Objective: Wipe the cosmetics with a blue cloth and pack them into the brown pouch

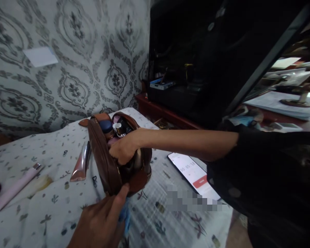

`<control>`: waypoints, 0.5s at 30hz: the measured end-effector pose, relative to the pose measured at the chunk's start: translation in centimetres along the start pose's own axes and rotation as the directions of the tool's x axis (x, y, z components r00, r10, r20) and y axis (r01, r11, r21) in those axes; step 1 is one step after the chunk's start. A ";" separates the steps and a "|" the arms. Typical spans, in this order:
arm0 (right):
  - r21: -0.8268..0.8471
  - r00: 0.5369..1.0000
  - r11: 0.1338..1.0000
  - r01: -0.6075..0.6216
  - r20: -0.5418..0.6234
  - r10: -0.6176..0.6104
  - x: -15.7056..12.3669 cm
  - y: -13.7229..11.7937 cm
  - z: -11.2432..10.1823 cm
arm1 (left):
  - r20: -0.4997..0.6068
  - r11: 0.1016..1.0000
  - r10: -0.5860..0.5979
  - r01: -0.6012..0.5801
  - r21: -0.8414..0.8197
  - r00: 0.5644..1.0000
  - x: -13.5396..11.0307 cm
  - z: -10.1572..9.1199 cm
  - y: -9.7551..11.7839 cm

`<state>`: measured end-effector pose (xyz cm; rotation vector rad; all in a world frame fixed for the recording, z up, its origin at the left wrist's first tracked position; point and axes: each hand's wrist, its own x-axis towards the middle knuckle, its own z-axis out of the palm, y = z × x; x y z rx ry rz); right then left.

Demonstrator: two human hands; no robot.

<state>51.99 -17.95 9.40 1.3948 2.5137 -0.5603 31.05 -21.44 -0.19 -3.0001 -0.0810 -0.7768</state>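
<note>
A brown leather pouch [103, 162] lies open on the patterned bedsheet [54, 210], stuffed with small cosmetic containers [117, 128]. My right hand [122, 148] reaches in from the right on a black-sleeved arm, its fingers curled inside the pouch's opening around something I cannot make out. At the bottom, my left hand [103, 220] presses one finger against the pouch's near end. Its other fingers curl by a blue thing [125, 215].
A phone [193, 172] showing a timer lies right of the pouch. A rose-gold tube [81, 162], a pink tube [15, 187] and a yellowish item [42, 182] lie to the left. A black screen [196, 51] on a red-brown shelf [165, 113] stands behind.
</note>
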 end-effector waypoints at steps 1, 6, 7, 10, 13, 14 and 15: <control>-0.032 0.998 0.999 -0.009 0.055 0.011 0.4 0.0 0.0 | -0.012 1.000 -0.004 0.004 -0.009 1.000 0.0 0.2 -0.1; -0.040 0.989 0.999 0.024 0.144 -0.018 2.1 0.4 0.5 | 0.013 0.999 -0.045 0.046 -0.026 0.999 -1.7 2.5 -0.4; -0.023 0.986 0.997 0.080 0.149 -0.076 2.5 0.6 0.7 | -0.020 0.998 -0.067 0.067 -0.017 0.998 -2.2 3.1 -0.4; -0.029 0.962 0.984 0.177 0.215 -0.167 3.9 1.3 1.0 | -0.004 0.993 -0.121 0.121 0.000 0.993 -3.4 4.9 -0.3; -0.066 0.964 0.982 0.175 0.214 -0.158 4.9 1.5 1.4 | 0.083 0.985 -0.170 0.168 0.023 0.982 -4.0 5.8 -0.1; -0.083 0.980 0.986 0.145 0.151 -0.131 5.2 1.5 1.6 | 0.108 0.984 -0.180 0.178 0.027 0.978 -4.1 5.9 -0.1; -0.097 0.992 0.989 0.109 0.074 -0.102 5.3 1.5 1.8 | 0.124 0.982 -0.186 0.184 0.027 0.975 -4.1 6.0 0.0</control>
